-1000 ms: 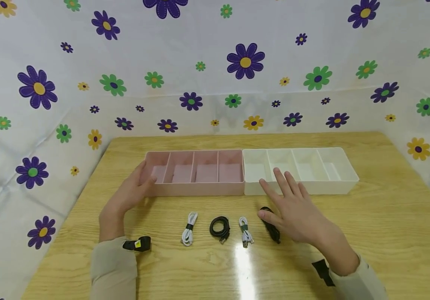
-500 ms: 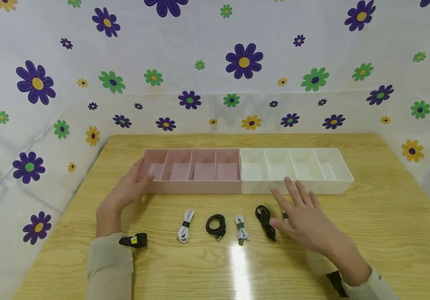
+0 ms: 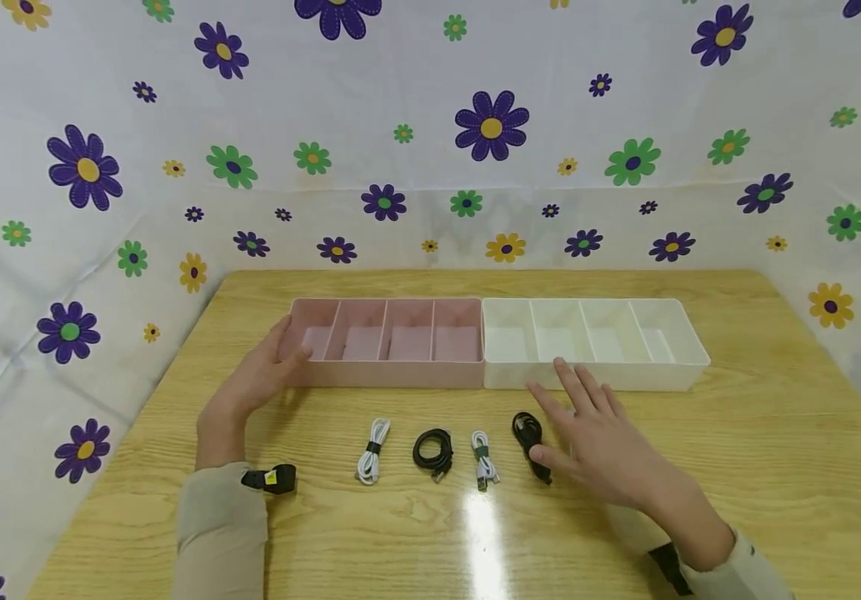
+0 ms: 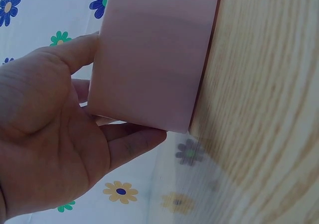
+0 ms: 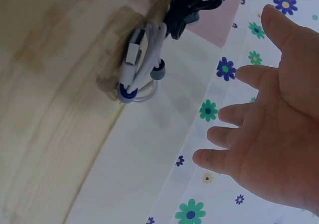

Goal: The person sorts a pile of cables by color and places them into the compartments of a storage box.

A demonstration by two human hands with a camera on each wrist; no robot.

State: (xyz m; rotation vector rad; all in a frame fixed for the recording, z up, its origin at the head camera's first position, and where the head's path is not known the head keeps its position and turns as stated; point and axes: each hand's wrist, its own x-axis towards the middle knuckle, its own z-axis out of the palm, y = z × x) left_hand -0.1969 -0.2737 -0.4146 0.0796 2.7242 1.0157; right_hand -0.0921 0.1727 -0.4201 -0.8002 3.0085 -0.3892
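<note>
In the head view my left hand point(image 3: 253, 379) holds the left end of a pink divided box point(image 3: 385, 375), thumb over the rim. The left wrist view shows its fingers against the box's end wall. My right hand point(image 3: 598, 442) is spread above the table, in front of a white divided box point(image 3: 595, 377), holding nothing. Its thumb overlaps a bundled black cable point(image 3: 528, 432) in the head view. A bundled white cable point(image 5: 154, 45) with a USB plug and grey band shows in the right wrist view; in the head view the right hand mostly covers it.
Left of the black bundle lie a white cable with a green tie point(image 3: 482, 458), a coiled black cable point(image 3: 433, 454) and a white cable with a black tie point(image 3: 373, 450). The boxes stand end to end on the wooden table point(image 3: 370, 542), before a flowered cloth point(image 3: 415, 83).
My right hand has shifted right and nearer the camera, then slightly back left, uncovering more of the black bundle. My left hand keeps its hold on the pink box.
</note>
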